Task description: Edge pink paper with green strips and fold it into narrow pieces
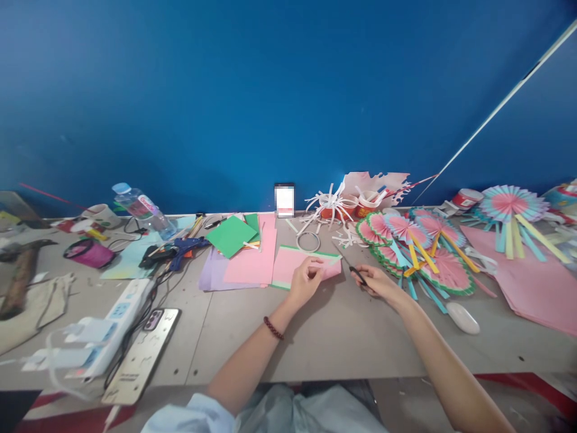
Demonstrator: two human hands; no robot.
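Note:
My left hand (308,278) is closed on a pink paper strip (286,264) with green edges, fingers pinching it near its right part. In my right hand (372,281) is a pair of scissors (357,273), the black handle in my fingers and the blades pointing up and left toward the paper's right end. Whether the blades touch the paper I cannot tell. Behind the strip lies a roll of clear tape (308,242). Pink sheets (250,264) and green paper squares (232,236) lie to the left of my left hand.
Folded paper fans (446,270) and a white computer mouse (463,317) lie to the right. Left are a power strip (118,319) with cables, a phone (142,355), a blue glue gun (187,245) and a plastic bottle (144,210). A blue wall (288,108) closes the back.

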